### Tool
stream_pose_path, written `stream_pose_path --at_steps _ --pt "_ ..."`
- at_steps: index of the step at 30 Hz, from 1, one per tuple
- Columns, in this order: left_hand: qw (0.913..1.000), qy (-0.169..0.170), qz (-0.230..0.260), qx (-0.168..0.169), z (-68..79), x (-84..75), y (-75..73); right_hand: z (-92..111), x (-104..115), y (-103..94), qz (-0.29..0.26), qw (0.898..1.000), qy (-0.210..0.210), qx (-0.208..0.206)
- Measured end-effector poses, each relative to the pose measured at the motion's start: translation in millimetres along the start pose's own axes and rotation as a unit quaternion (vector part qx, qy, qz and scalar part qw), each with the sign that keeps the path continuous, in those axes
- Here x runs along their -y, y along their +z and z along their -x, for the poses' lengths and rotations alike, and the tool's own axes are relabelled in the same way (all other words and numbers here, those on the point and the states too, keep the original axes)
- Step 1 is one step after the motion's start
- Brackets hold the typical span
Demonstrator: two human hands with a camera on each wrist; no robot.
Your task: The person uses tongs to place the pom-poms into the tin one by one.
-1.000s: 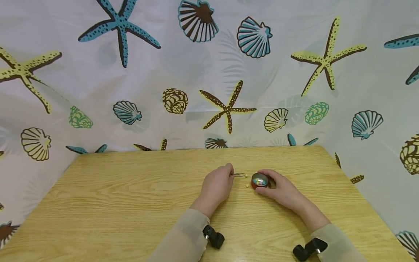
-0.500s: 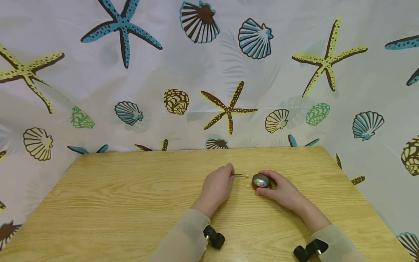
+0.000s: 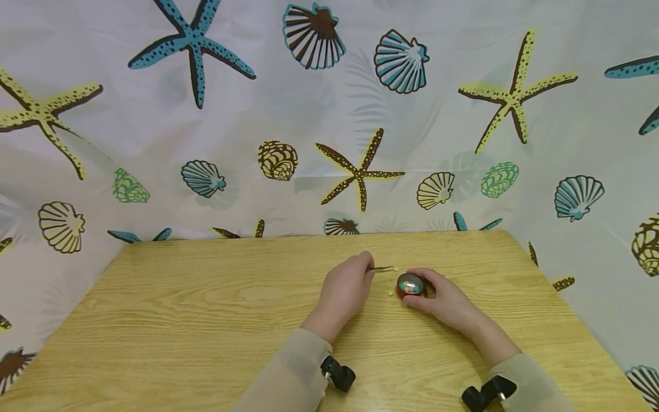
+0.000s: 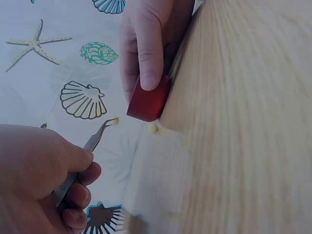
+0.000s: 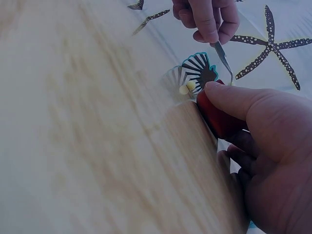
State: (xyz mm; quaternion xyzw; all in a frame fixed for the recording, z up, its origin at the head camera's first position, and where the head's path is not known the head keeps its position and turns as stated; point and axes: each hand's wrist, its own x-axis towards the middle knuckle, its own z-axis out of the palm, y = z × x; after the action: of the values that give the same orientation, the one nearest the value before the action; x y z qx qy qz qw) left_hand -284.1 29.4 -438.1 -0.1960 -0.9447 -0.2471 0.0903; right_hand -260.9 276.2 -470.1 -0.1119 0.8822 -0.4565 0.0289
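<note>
My left hand (image 3: 346, 289) grips a pair of bent-tip metal tweezers (image 4: 94, 141). A small yellow bead (image 4: 115, 121) is pinched at the tweezer tips, raised over the table beside the tin. Thumb and fingers of my right hand (image 3: 447, 300) hold a small round red tin (image 4: 148, 103) from its right side. The tin stands upright on the wooden table, and its top shows shiny metal with several coloured beads (image 3: 410, 288) inside. Just left of the tin, a second yellow bead (image 3: 390, 293) lies on the table.
The wood-grain table (image 3: 195, 309) reaches back to a white curtain (image 3: 288, 114) printed with shells and starfish, which also flanks both sides. Each wrist carries a black camera mount (image 3: 337, 373).
My left hand has moved the tweezers, with the bead in their tips, farther back and slightly right, up from near the table. My right hand and the tin have stayed put.
</note>
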Motion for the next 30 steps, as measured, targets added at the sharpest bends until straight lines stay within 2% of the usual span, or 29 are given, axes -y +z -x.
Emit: stream_pose_path --at_steps 5,10,15,24,30 --pt "0.9999 -0.001 0.005 0.015 0.8 -9.1 -6.1 0 1 -0.7 -0.001 1.000 0.001 0.001" --pt "0.9997 0.009 -0.006 0.022 2.1 -13.4 -6.1 0 1 -0.2 0.003 1.000 0.002 0.003" --pt "0.9995 0.021 -0.011 0.023 3.4 -13.8 -3.9 -1 0 -0.4 0.003 1.000 0.001 0.004" --pt "0.9989 0.015 -0.021 0.038 3.5 -13.0 -0.8 -1 -1 -0.3 -0.003 1.000 -0.001 0.002" --pt "0.9987 0.025 -0.026 0.036 4.1 -11.6 -0.7 0 0 -0.3 -0.006 1.000 0.001 0.003"
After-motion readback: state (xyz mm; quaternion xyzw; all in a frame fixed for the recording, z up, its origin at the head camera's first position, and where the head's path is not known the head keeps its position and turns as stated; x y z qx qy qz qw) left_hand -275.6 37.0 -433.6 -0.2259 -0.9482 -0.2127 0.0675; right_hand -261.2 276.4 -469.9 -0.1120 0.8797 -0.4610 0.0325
